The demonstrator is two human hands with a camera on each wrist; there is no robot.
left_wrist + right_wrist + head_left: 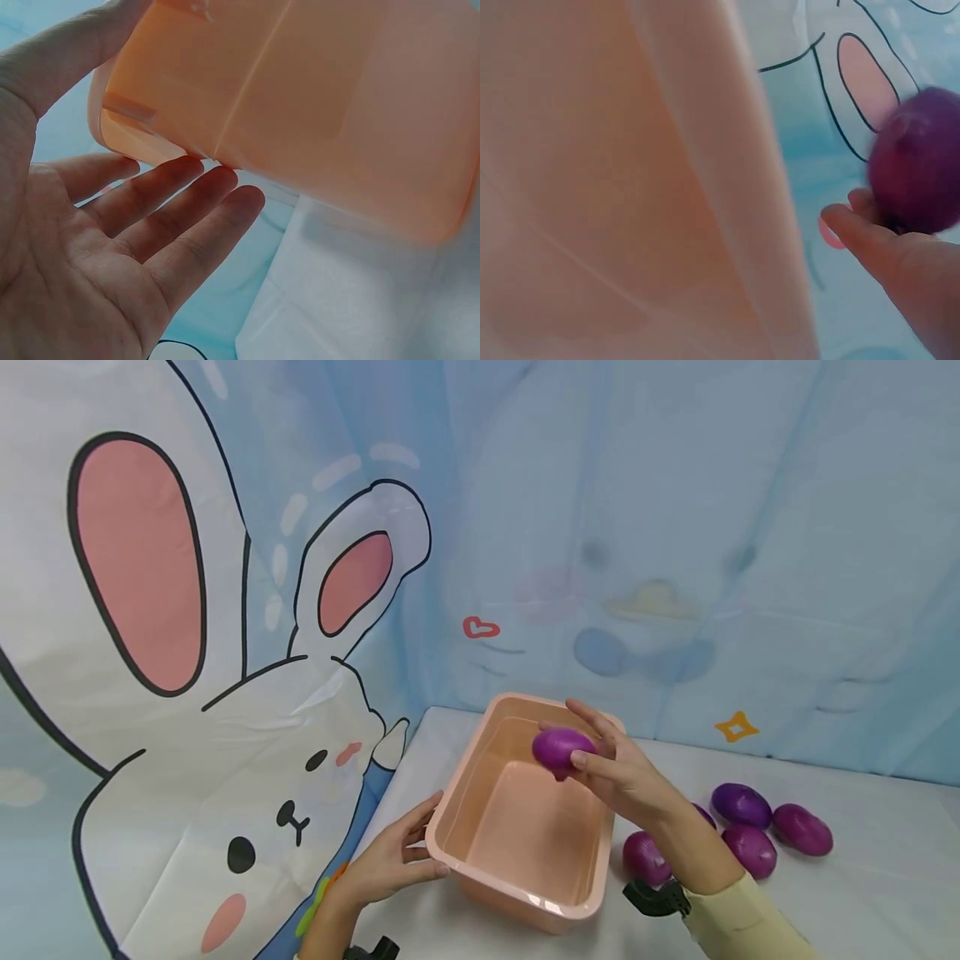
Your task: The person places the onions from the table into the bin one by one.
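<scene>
Your right hand [624,779] holds one onion [561,748], thumb on the near side and fingers behind. It hangs over the tub [480,793], above the floor and apart from it as far as the head view shows. Your left hand [392,853] is wide, fingers long and loose, touching the tub at its near left corner; the left wrist view has the fingertips against the wall with the palm clear of it.

Watch the grip first. The onion looks round and glossy, and you seem to have it near one end, so a slight roll under the thumb could free it early. It would probably fall inside, but from this height it could knock hard, bounce or bruise.

Your left hand steadies the tub more than it grips it. If your right wrist catches the right rim, or the onion strikes a wall, those loose fingers may not stop the tub from sliding or tipping.

The other onions [742,804] lie on the surface [847,885] to the right, some close together, one partly hidden by your forearm. A low sweep of your sleeve [742,922] or strap [655,898] could set one rolling, most likely the onion nearest the tub.
</scene>
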